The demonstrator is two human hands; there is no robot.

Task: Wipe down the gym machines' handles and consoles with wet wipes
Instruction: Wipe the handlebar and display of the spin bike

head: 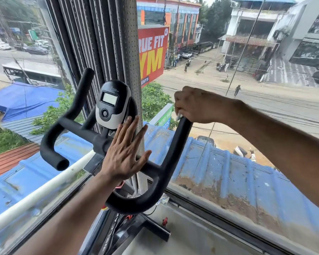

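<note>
Black foam is covering the handlebar of the exercise bike in front of you, and your right hand is gripping the top of its right upright horn, fingers curled tight around it. A sliver of white, the wet wipe, is peeking out from under those fingers against the foam; most of it is hidden inside your fist.

Your left hand is lying flat and open, fingers straight and spread, palm pressing on the centre of the bar just below the console. Your fingertips are reaching up beside the console's lower right edge; whether they are touching it is unclear.

The console, a grey and black pod with a small blank screen and one round button, is sitting upright on the stem between the two horns. The left horn is rising free, well apart from both hands.

Behind the bike a perforated blind is hanging against the window glass, and a street is showing far below.
</note>
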